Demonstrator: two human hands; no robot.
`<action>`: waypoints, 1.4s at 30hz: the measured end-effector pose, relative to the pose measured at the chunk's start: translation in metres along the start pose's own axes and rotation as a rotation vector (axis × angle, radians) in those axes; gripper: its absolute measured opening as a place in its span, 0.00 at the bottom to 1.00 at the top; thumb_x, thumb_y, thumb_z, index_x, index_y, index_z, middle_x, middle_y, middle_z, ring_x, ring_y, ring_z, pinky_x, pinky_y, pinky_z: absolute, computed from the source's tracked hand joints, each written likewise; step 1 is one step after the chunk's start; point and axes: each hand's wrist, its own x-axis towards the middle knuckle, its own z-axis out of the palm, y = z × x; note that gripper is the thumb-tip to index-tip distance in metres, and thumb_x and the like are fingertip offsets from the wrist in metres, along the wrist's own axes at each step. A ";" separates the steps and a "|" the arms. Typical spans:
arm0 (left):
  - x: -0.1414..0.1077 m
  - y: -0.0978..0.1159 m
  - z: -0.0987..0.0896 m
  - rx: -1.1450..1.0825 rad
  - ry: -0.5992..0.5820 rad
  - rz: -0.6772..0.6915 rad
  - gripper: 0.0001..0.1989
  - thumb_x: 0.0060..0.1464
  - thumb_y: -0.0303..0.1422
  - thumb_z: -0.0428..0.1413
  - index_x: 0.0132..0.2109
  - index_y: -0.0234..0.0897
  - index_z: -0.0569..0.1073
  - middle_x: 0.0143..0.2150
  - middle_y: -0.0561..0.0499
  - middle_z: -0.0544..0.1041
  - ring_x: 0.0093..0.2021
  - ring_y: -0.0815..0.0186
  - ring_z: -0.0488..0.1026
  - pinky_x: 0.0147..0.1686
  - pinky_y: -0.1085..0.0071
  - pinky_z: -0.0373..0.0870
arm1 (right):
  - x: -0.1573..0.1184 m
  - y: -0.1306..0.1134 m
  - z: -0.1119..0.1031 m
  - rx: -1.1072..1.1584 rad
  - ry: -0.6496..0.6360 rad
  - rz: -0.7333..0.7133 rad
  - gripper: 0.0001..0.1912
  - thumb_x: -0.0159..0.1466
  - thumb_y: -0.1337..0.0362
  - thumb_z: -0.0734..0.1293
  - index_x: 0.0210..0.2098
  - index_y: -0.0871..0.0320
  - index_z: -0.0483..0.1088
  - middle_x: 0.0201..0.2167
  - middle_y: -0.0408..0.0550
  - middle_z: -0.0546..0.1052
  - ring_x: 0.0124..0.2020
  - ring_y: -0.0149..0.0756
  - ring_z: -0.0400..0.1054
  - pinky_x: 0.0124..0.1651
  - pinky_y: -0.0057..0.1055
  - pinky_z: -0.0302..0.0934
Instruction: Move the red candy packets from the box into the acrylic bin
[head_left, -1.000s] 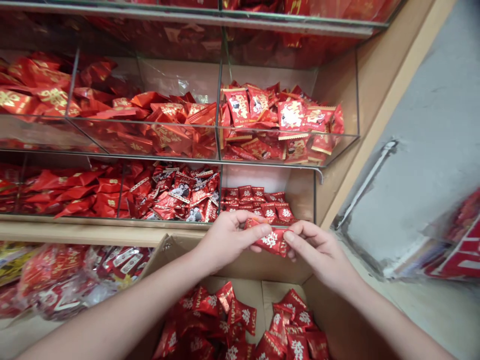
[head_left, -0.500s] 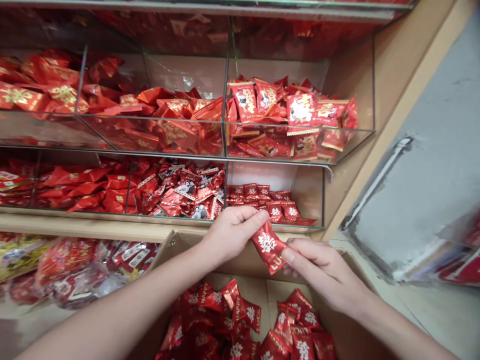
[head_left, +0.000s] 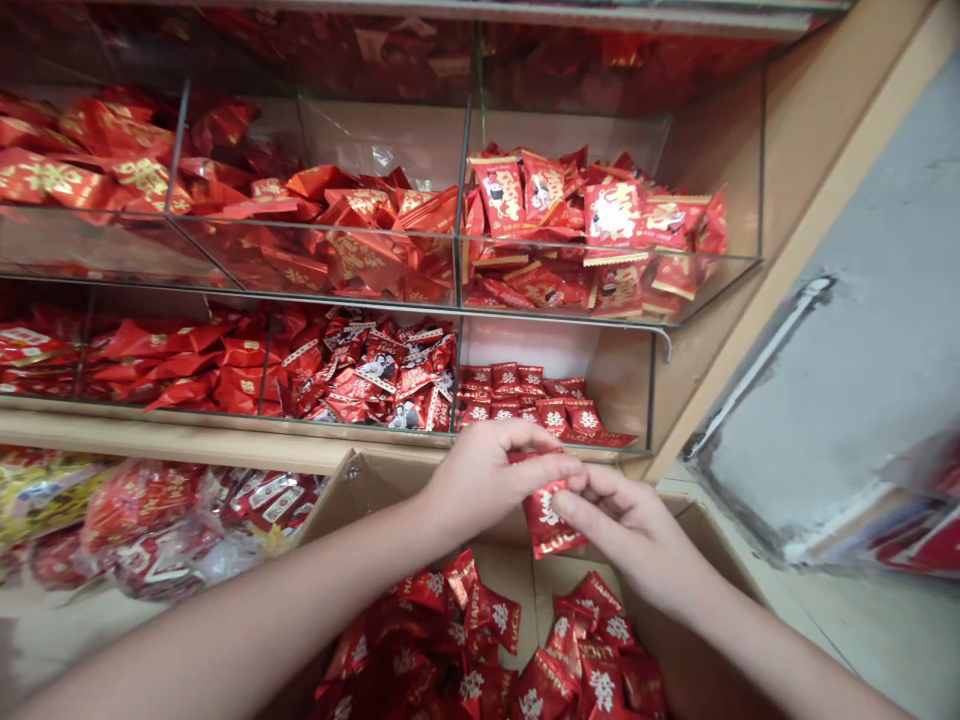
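The small packet (head_left: 546,524) is glossy red, with a pale ornamental character on its face (partly hidden by fingers) and gold capitals, "LUC" legible, along its lower end. It looks sealed. Held up between the left hand (head_left: 491,468) and the right hand (head_left: 626,515), it stands near upright, slightly tilted, its bottom edge rising rightward, in front of the carton's (head_left: 382,485) far wall, between the side edges.

Glossy film wraps the held packet (head_left: 541,522); the box (head_left: 379,482) at six o'clock is matt cardboard. The bin front (head_left: 724,272) looks like smooth clear plastic, the shelf board (head_left: 150,430) smooth wood, the three-o'clock wall (head_left: 862,400) matt, rough-patched.
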 end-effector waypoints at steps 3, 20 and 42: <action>-0.003 -0.004 0.009 -0.323 0.099 -0.106 0.18 0.40 0.34 0.61 0.39 0.34 0.67 0.33 0.51 0.73 0.32 0.70 0.70 0.33 0.73 0.66 | 0.003 0.000 0.000 0.112 0.135 0.003 0.14 0.57 0.54 0.63 0.24 0.58 0.61 0.20 0.40 0.60 0.23 0.27 0.53 0.26 0.25 0.52; -0.008 0.003 0.019 -0.367 -0.125 -0.263 0.09 0.44 0.31 0.58 0.33 0.30 0.71 0.29 0.51 0.74 0.29 0.74 0.69 0.31 0.76 0.64 | 0.007 -0.001 -0.007 0.207 0.292 0.026 0.13 0.54 0.54 0.65 0.26 0.59 0.65 0.18 0.39 0.64 0.18 0.25 0.56 0.19 0.23 0.52; -0.018 -0.004 0.027 -0.221 -0.343 -0.385 0.08 0.45 0.34 0.56 0.30 0.32 0.68 0.24 0.53 0.73 0.24 0.72 0.70 0.27 0.75 0.67 | -0.001 -0.004 -0.013 0.059 0.144 -0.060 0.08 0.55 0.59 0.66 0.29 0.58 0.69 0.25 0.43 0.72 0.26 0.29 0.65 0.29 0.26 0.60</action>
